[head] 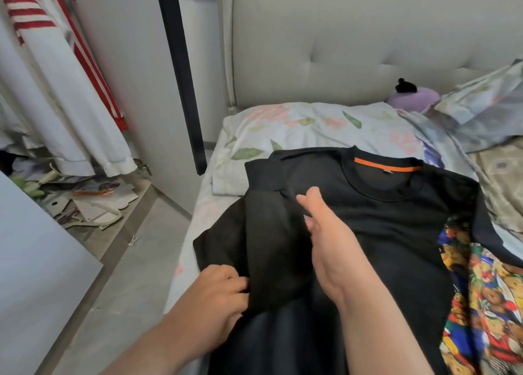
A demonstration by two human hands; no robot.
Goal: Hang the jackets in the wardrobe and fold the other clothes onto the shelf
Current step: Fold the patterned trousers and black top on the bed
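You are in a bedroom at home.
Before you lies a bed point(185, 241) with floral bedding point(311, 128) and a tufted padded headboard point(339, 49); at your left an open wardrobe point(135, 77) holds hanging garments point(56, 91) above clutter point(85, 202).

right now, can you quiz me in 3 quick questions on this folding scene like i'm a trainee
1. True or false: the black t-shirt lies on the bed with its collar toward the headboard.
2. The strip inside the collar is: A green, B orange, C white.
3. Which hand grips the shirt's edge with curled fingers, the left hand or the right hand?
Key: 1 true; 2 B; 3 the left hand (the right rests on the shirt with straight fingers).
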